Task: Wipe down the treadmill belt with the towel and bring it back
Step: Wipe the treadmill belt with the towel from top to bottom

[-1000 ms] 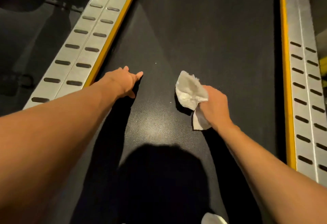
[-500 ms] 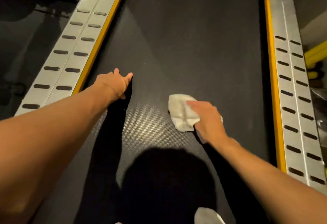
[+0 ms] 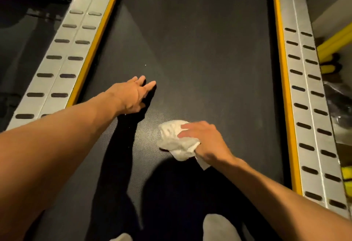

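Right hand (image 3: 205, 142) is pressing the towel (image 3: 171, 139) flat-fingered onto the belt (image 3: 200, 41) to scrub; left of the towel, left hand (image 3: 132, 96), fingers released, is apparently bracing.

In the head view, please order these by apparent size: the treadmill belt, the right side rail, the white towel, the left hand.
1. treadmill belt
2. right side rail
3. white towel and left hand: about alike; the right hand covers part of the towel, so unranked.
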Tool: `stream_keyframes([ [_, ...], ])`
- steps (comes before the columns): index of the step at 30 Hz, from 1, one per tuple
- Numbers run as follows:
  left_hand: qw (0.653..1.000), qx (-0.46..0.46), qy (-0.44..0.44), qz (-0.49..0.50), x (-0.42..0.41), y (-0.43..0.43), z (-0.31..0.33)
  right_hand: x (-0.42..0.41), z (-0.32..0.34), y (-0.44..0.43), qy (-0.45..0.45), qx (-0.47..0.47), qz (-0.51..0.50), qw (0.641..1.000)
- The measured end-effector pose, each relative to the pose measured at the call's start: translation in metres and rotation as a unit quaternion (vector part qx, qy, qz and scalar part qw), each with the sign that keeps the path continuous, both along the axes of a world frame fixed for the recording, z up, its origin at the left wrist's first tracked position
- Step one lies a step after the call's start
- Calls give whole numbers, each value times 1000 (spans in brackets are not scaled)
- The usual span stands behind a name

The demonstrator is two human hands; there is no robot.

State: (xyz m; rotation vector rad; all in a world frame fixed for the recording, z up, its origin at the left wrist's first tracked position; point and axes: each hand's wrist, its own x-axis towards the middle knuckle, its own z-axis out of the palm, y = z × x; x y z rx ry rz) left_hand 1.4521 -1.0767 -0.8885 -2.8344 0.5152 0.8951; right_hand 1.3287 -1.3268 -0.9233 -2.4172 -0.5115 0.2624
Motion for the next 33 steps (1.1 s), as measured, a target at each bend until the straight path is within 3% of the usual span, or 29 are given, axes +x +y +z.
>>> stream_keyframes([
  [3, 999, -20, 15, -34, -3, -18, -1, 27, 6, -22, -44, 89, -128, 987],
  [6, 998, 12, 43, -46, -2, -28, -1, 52, -9, -63, -11, -48, -266, 963],
  [7, 998, 22, 50, -42, 0, -31, -1, 48, -14, -68, 17, -89, -270, 959],
  [9, 997, 32, 57, -37, 3, -36, -2, 24, -13, -63, 36, -114, -173, 978],
  [11, 997, 36, 58, -35, 5, -37, -5, -2, -9, -45, 12, -39, -47, 998],
  [12, 997, 36, 58, -33, 5, -37, -7, -5, -4, -39, 12, 23, -45, 999],
  [14, 998, 33, 51, -32, 6, -37, -9, 18, -3, -50, 30, 73, -157, 984],
  [17, 998, 27, 56, -18, 6, -35, -10, 68, 7, -74, -17, -84, -265, 961],
  [20, 998, 28, 57, -19, 9, -35, -13, 55, 8, -57, 7, -228, -225, 947],
  [21, 998, 27, 56, -19, 9, -35, -14, 37, 4, -46, 18, -216, -166, 962],
  [24, 998, 22, 57, -15, 8, -32, -18, -5, -3, -32, 23, -4, 6, 1000],
  [25, 998, 22, 55, -13, 9, -32, -18, -1, -3, -40, 15, 21, -10, 1000],
  [27, 998, 25, 57, -10, 9, -34, -17, 22, -2, -64, -15, 23, -153, 988],
  [30, 997, 44, 64, -14, 9, -39, -13, 42, -11, -93, -26, -68, -333, 940],
  [31, 997, 47, 66, -14, 8, -42, -14, 36, -13, -88, -28, -82, -321, 943],
  [33, 996, 50, 68, -11, 7, -47, -13, 11, -20, -66, -40, -57, -190, 979],
])
